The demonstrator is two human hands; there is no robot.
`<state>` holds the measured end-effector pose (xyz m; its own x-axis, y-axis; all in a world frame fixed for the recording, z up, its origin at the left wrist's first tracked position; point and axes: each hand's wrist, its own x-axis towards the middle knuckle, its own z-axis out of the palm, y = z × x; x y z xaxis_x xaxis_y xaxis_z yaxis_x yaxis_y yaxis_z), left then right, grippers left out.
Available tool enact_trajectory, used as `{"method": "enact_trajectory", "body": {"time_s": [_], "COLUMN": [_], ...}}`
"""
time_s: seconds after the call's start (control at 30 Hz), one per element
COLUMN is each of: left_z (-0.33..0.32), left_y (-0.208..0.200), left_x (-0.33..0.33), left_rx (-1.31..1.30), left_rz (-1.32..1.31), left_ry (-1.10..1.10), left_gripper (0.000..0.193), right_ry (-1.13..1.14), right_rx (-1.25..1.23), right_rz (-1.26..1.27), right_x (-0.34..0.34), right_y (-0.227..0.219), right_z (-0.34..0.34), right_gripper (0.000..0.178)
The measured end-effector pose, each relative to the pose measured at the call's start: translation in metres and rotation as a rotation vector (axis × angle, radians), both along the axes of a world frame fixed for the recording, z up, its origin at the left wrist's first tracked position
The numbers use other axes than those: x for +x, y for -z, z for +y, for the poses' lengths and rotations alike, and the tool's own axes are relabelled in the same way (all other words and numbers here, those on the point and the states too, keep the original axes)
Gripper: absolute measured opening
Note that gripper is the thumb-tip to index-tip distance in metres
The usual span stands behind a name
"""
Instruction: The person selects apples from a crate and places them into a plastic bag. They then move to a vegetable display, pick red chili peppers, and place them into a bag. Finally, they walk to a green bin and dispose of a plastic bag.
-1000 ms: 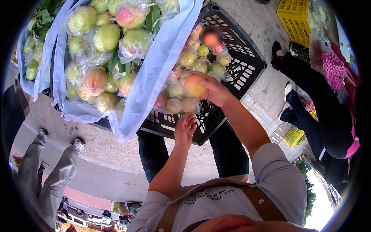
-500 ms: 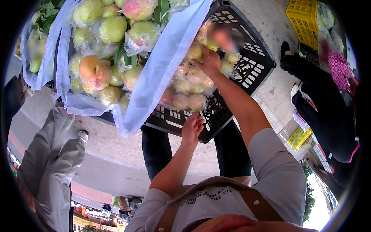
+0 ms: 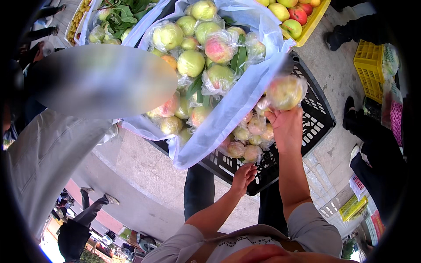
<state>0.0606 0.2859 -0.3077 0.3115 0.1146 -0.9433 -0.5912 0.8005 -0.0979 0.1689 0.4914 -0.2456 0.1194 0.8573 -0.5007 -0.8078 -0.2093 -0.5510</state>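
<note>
My right hand (image 3: 288, 131) grips a peach (image 3: 286, 93) in clear plastic wrap, slightly blurred, over the right side of a black slotted crate (image 3: 313, 103). Below it, smaller wrapped peaches (image 3: 252, 152) are piled in the crate. My left hand (image 3: 244, 177) is at the crate's near edge, just below the pile, with slightly curled fingers apart and nothing in them. A pale blue cloth (image 3: 219, 133) crosses the crate diagonally. Larger green and pink wrapped peaches (image 3: 190, 63) lie beyond it with green leaves among them.
A yellow crate of red and green fruit (image 3: 298, 15) stands at the far right, and stacked yellow crates (image 3: 369, 65) are further right. A person in grey trousers (image 3: 61, 153) is close on the left. People in dark trousers (image 3: 372, 153) are at the right.
My right hand has come up from the peach pile with a wrapped peach in it. My left hand stays by the crate's near edge. The view has shifted, and the person at left appears closer.
</note>
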Motion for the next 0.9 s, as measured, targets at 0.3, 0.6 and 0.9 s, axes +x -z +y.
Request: {"method": "enact_trajectory", "body": {"time_s": [0.3,0.6,0.9], "left_z": [0.005,0.007,0.003], "left_y": [-0.004,-0.005,-0.001], "left_x": [0.001,-0.002,0.003], "left_rx": [0.001,-0.011,0.007], "left_rz": [0.009,0.013,-0.006], "left_ry": [0.026,-0.015,0.036], "left_gripper": [0.024,0.028,0.030], "right_ry": [-0.776,-0.760,0.010], "right_rx": [-0.044,-0.318,-0.166], "right_rz": [-1.811,-1.436,-0.464], "right_x": [0.051,0.050,-0.020], "right_y": [0.169,0.195,0.024], "right_z": [-0.020,-0.013,-0.031], "right_gripper": [0.063,0.059,0.042]}}
